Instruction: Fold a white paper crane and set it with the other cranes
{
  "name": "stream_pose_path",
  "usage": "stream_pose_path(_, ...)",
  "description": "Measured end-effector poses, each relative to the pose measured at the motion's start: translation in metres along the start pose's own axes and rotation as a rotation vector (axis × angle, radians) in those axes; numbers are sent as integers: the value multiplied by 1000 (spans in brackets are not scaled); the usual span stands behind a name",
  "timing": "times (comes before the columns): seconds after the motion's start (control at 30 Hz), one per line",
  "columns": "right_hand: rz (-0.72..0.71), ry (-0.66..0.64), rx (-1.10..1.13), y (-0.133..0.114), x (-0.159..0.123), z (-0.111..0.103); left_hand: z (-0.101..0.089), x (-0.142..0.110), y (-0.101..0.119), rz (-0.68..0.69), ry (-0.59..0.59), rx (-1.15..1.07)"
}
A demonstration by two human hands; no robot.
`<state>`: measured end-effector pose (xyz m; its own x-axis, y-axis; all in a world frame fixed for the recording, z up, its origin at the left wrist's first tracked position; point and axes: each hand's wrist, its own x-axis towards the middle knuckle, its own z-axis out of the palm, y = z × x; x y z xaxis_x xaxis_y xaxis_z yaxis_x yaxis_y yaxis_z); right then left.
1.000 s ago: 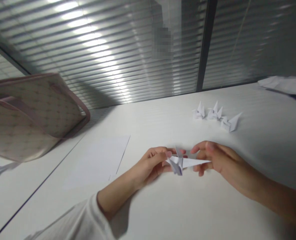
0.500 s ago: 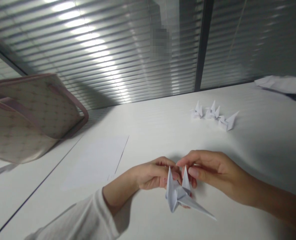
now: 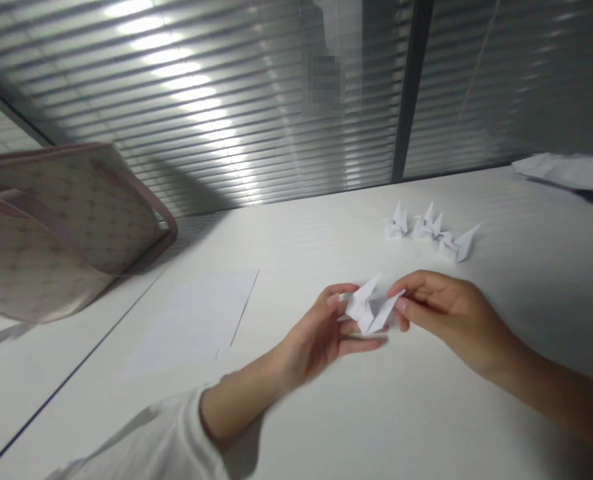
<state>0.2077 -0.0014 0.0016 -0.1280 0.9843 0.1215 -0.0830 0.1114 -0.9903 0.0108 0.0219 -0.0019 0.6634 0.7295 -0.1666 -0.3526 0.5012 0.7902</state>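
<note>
A white folded paper crane (image 3: 363,310) is held between my two hands above the white table. My left hand (image 3: 321,327) cradles it from the left, with the thumb at its side and the fingers stretched underneath. On the other side, my right hand (image 3: 446,313) pinches a pointed tip of the crane between thumb and forefinger. Farther back, three more paper cranes stand close together: a left one (image 3: 397,223), a middle one (image 3: 427,223) and a right one (image 3: 459,245).
To the left lies a flat white paper sheet (image 3: 196,320). A patterned bag with pink handles (image 3: 66,233) stands behind it. Crumpled-looking white paper (image 3: 566,170) rests at the far right, over something dark. Window blinds (image 3: 276,100) rise behind the table (image 3: 301,247).
Both hands have moved farther from me with the paper crane, which has turned. My left fingers now spread beneath it, and my right fingers grip a tip.
</note>
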Motion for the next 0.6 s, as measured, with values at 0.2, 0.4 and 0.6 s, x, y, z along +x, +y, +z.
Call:
stream_pose_path(0.2,-79,-7,-253,3,1,-9,3,-9,-8,113,59,182)
stream_pose_path(0.4,-441,61,-718,-4,-4,-11,5,-5,-7,73,33,231)
stream_pose_path(0.6,-791,-18,-882,-5,-8,-15,9,-7,-8,60,31,266)
